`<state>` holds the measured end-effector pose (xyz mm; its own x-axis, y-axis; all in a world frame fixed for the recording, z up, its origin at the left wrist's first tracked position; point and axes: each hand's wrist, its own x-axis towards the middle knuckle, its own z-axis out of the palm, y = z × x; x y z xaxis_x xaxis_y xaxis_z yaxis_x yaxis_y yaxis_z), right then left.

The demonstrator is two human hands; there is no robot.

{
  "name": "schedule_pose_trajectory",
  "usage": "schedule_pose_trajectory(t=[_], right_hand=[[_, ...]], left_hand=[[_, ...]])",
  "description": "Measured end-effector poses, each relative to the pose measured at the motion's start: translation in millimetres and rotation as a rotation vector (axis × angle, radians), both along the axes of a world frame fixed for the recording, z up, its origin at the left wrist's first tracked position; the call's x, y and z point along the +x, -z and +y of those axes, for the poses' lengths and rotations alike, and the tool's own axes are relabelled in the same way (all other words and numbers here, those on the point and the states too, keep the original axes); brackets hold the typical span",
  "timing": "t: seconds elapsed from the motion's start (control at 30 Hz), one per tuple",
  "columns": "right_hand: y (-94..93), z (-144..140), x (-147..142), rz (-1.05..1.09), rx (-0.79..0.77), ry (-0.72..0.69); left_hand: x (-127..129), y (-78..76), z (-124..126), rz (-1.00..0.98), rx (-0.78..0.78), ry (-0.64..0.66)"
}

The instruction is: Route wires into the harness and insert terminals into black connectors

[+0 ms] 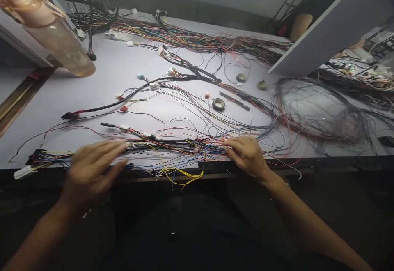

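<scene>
A long bundle of wires (pixel 175 143) lies along the table's front edge, with black, red, blue and white strands. My left hand (pixel 95 166) is over its left part, fingers stretched out and thumb apart, slightly blurred. Further right, the fingers of my right hand (pixel 246 152) are curled and closed at the loose thin wires of the same bundle. Yellow wires (pixel 184 173) loop down over the edge between both hands. At the bundle's left end are a white connector (pixel 25 172) and a black connector (pixel 37 156).
Behind lies a second wire harness (pixel 129 97), black-wrapped, with several small connectors. Nearby are a tape roll (pixel 218 104) and a dark flat blade-like tool (pixel 234 100). A coil of wires (pixel 308 129) sits right, a plastic bottle (pixel 58 37) left, and a thick wire bundle (pixel 191 39) at the back.
</scene>
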<state>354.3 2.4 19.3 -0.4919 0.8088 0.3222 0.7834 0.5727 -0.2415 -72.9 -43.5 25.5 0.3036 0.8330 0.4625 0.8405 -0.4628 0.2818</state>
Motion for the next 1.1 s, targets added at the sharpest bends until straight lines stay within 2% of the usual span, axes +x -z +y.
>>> schedule_pose_trajectory(t=[0.07, 0.13, 0.23, 0.43, 0.6, 0.7, 0.8, 0.93, 1.1], right_hand=[[0.4, -2.1, -2.9, -0.062, -0.012, -0.027], [1.2, -2.1, -5.2, -0.115, -0.028, -0.047], [2.0, 0.0, -6.0, -0.126, -0.047, -0.071], [-2.1, 3.2, -6.9, -0.052, -0.065, -0.138], [-7.0, 4.1, -12.4, 0.0, -0.125, -0.242], [-5.0, 3.8, -16.6, -0.006, -0.133, -0.163], [-1.8, 3.9, -21.0, -0.044, -0.116, -0.063], [-2.1, 4.2, -26.1, -0.129, -0.104, -0.037], [-3.5, 3.3, -27.5, -0.124, -0.071, -0.057]], left_hand=[[43.1, 2.6, 13.2, -0.022, 0.025, 0.14], [74.5, 8.7, 25.3, -0.04, 0.023, 0.196], [97.8, 18.6, 36.5, -0.061, -0.031, 0.247], [99.3, 25.5, 39.2, -0.11, -0.074, 0.269], [99.7, 18.8, 35.0, -0.072, -0.13, 0.286], [111.8, 9.2, 34.6, -0.055, -0.169, 0.258], [132.7, 3.8, 40.4, -0.025, -0.142, 0.236], [156.4, 10.7, 53.9, 0.005, -0.119, 0.277], [162.6, 19.9, 61.3, -0.059, -0.162, 0.322]])
